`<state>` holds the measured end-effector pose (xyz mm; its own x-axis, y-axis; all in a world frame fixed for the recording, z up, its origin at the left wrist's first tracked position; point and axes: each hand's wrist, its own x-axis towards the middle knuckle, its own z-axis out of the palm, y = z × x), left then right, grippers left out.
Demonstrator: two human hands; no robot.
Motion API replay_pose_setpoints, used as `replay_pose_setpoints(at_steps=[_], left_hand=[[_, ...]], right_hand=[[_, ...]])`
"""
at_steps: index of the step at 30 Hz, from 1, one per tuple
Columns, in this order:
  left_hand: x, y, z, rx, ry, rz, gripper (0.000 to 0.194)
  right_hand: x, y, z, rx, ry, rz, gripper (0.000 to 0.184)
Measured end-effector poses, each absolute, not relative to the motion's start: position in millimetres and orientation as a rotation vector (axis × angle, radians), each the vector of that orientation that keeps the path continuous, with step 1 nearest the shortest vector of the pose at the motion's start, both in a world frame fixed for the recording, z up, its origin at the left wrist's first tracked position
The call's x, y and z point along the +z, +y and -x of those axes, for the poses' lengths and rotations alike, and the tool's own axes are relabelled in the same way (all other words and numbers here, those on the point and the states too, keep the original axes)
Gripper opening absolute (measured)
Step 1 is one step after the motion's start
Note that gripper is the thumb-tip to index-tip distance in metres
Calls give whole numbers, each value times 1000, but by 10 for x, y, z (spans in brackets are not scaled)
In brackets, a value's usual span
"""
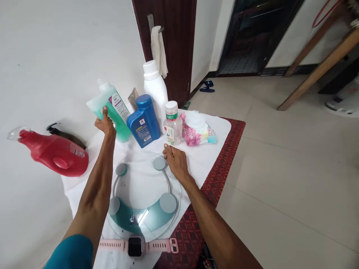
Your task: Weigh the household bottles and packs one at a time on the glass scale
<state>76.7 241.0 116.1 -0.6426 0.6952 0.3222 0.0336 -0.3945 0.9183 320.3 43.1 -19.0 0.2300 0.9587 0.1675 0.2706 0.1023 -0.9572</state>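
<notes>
Green bottle (pixel 123 127) leans beyond the left grip (pixel 106 122), which clasps it, probably for control; right grip (pixel 177 160) curled, contents unclear.

We take this for a home: a towel (pixel 157 45) hangs from the handle (pixel 150 21) of a dark door (pixel 181 45), slippers (pixel 207 89) lie on the tiled floor (pixel 269 157), and on the cloth-covered desk (pixel 223 125) we see household bottles (pixel 144 127), a glass scale (pixel 146 215) and a pink-strapped watch (pixel 135 246).
</notes>
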Motion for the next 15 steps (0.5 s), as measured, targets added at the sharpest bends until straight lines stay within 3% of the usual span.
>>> replay_pose_setpoints(at_steps=[5, 12, 15], left_hand=[[1015, 2676, -999, 2149, 1385, -918, 63], [849, 2546, -950, 1859, 1512, -1227, 39], [843, 2266, -629, 1821, 1678, -1409, 59]], right_hand=[[-167, 444, -3200, 816, -1237, 1419, 95], [-241, 413, -3231, 862, -1199, 1410, 102], [-234, 414, -3237, 849, -1198, 1435, 102]])
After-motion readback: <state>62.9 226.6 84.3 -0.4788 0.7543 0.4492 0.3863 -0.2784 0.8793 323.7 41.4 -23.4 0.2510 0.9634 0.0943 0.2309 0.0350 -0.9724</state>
